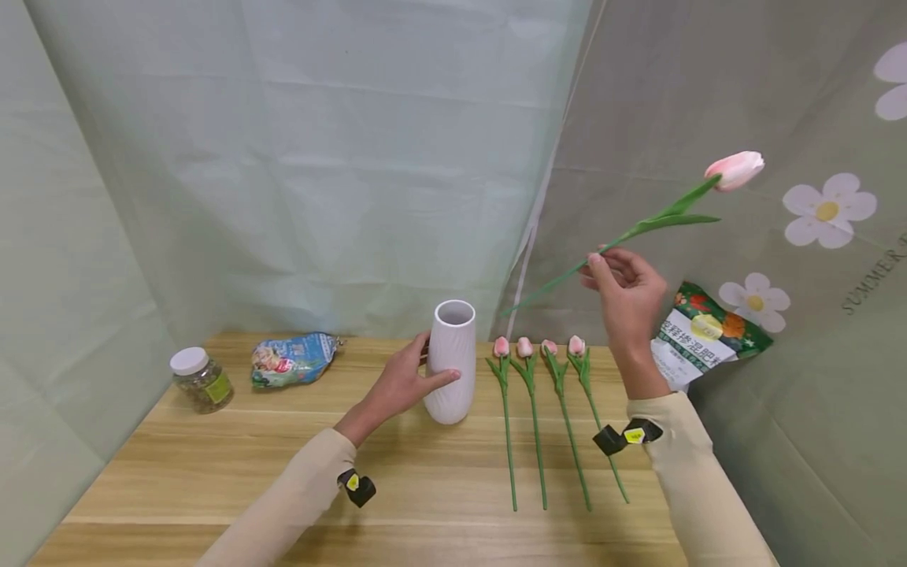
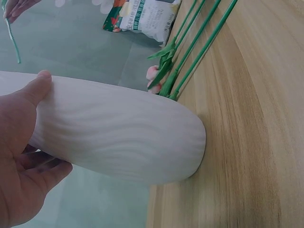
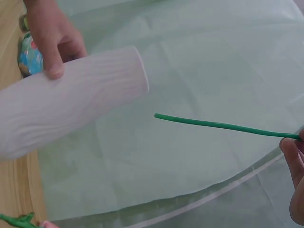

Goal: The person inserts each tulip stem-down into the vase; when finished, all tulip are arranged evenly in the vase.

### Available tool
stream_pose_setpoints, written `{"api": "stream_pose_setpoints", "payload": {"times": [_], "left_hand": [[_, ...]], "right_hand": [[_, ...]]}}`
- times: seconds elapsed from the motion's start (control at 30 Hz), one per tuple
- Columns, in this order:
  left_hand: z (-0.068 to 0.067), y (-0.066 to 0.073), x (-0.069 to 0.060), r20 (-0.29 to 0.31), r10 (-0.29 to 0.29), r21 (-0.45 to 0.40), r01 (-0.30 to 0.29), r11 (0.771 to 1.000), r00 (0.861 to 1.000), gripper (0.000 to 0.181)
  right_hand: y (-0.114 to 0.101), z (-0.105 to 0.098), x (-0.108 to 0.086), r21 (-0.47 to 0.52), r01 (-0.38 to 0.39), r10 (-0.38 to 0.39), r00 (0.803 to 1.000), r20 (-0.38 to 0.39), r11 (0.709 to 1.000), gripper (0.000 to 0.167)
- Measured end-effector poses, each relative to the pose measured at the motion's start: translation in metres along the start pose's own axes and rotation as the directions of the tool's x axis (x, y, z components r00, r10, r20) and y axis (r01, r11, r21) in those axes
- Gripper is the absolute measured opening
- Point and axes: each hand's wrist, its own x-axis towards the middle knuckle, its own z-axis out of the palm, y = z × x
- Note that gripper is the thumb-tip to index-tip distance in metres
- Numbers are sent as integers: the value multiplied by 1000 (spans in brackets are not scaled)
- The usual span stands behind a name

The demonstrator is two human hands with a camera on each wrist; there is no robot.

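A white ribbed vase (image 1: 451, 354) stands upright on the wooden table. My left hand (image 1: 407, 379) grips its side, thumb across the front and fingers round the back, as the left wrist view also shows on the vase (image 2: 118, 128). Up in the air to the right, my right hand (image 1: 627, 287) pinches the green stem of a pink tulip (image 1: 735, 171). The bloom points up and right. In the right wrist view the bare end of the stem (image 3: 213, 125) hangs apart from the vase mouth (image 3: 141, 71).
Several pink tulips (image 1: 536, 425) lie side by side on the table (image 1: 418, 504), right of the vase. A green and white bag (image 1: 697, 335) leans at the right. Toward the left are a blue packet (image 1: 294, 360) and a white-lidded jar (image 1: 203, 382). Fabric curtains (image 1: 340, 157) hang behind.
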Motion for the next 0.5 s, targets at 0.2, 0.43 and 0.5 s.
{"api": "stream_pose_setpoints", "payload": {"times": [0.2,0.43,0.5], "left_hand": [[0,1,0,1,-2,3,2,1000,1000,82],[-1,0,0,-2,12,8,-12,1000,1000,82],[-1,1,-1,-1,14,8,-14,1000,1000,82]], "right_hand": [[-6,9,1,60,7,-7,1000,7,998,14],[-10,20,1,89,7,-8,1000,17,996,13],[-10,24,1,96,0,-2,1000,22,995,12]]}}
